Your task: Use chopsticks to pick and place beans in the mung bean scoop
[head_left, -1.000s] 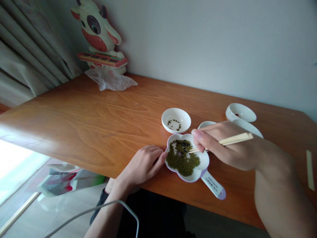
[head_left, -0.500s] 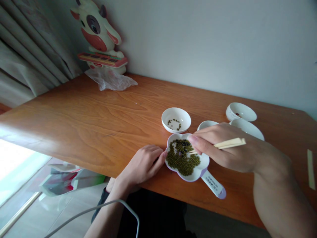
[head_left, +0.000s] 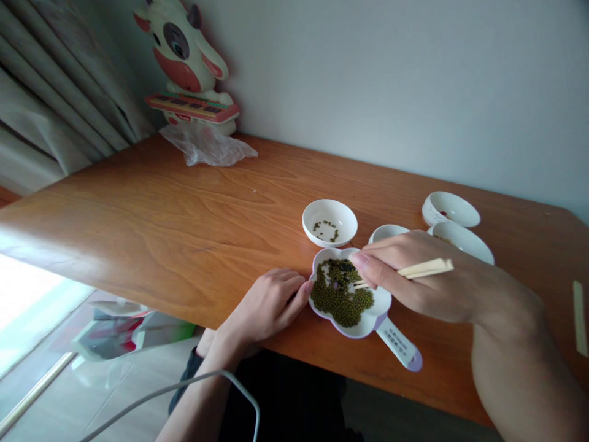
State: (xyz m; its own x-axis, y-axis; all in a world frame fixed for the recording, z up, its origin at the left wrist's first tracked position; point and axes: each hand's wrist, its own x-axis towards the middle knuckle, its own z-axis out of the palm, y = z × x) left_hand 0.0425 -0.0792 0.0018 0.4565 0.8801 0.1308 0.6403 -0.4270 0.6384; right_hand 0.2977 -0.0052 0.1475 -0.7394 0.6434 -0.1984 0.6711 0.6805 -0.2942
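A white flower-shaped dish [head_left: 381, 299] full of green beans [head_left: 339, 296] sits near the table's front edge. My right hand [head_left: 414, 279] is closed round a pair of pale wooden chopsticks [head_left: 423, 269], their tips down among the beans. My left hand [head_left: 267, 304] rests on the table with loosely curled fingers, its fingertips touching the dish's left rim. Just behind the dish stands a small round white bowl [head_left: 329, 222] holding a few green beans.
Three more white bowls [head_left: 451, 210] stand behind my right hand. A lilac-and-white handle [head_left: 399, 347] juts out from under the dish. A cow-shaped toy [head_left: 191, 67] and a crumpled plastic bag [head_left: 207, 146] sit at the back left. A pale strip [head_left: 580, 310] lies far right.
My right hand has slid slightly left over the dish and the chopsticks have dipped lower. The left hand has stayed on the rim.
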